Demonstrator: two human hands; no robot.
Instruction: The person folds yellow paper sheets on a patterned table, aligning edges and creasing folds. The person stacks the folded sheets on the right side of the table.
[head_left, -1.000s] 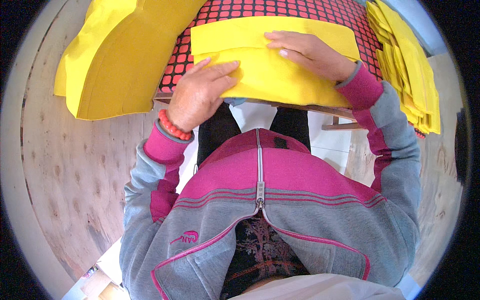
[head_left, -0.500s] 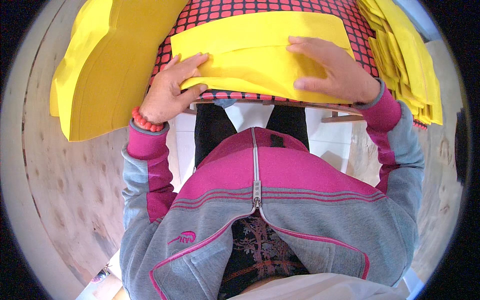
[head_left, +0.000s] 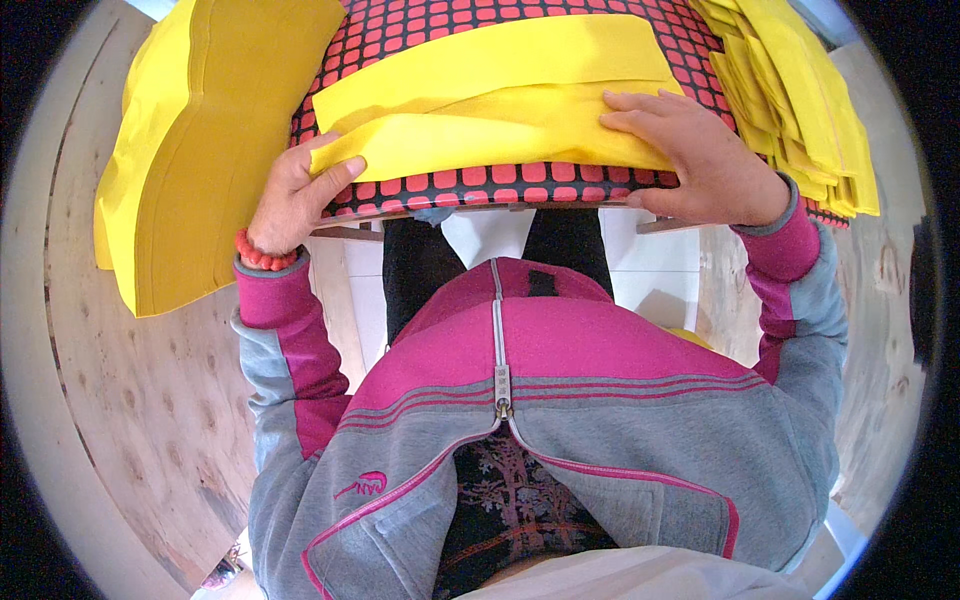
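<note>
A bright yellow fabric piece (head_left: 490,120) lies across the table in front of me, its near part folded over toward the far side. At its left end, my left hand (head_left: 290,195) pinches the folded layer, thumb on top and the fingers mostly hidden behind the cloth. My right hand (head_left: 705,165) rests over the right end with fingers stretched onto the fabric. Its thumb is spread apart, near the table's front edge. A red bead bracelet (head_left: 265,252) circles my left wrist.
The table has a red-and-black patterned cover (head_left: 500,182). Large yellow fabric sheets (head_left: 205,160) hang over its left side. A stack of folded yellow pieces (head_left: 800,110) sits at the right. Pale wooden boards (head_left: 150,400) stand on the left.
The near part of the yellow fabric is now folded farther away from me, baring more table cover in front. My left hand has moved left and nearer; my right hand has shifted right and nearer.
</note>
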